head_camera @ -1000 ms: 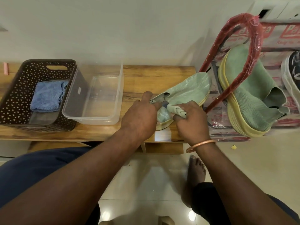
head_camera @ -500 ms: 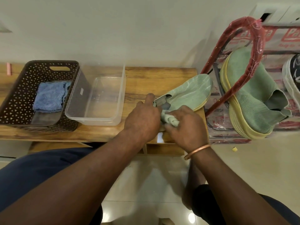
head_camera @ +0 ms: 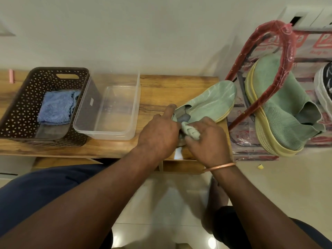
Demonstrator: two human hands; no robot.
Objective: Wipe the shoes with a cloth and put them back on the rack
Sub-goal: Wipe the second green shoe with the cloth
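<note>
Left hand [head_camera: 158, 134] on shoe [head_camera: 212, 103] beside tub [head_camera: 106, 136]

Brown basket [head_camera: 19, 112] on wooden bench [head_camera: 170, 90], clear plastic tub [head_camera: 106, 134] just beside it, yellow scrap [head_camera: 260, 166] on floor [head_camera: 287, 186]

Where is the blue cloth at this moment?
In the head view, the blue cloth lies inside the brown basket at the left end of the wooden table, just left of the clear tub.
</note>
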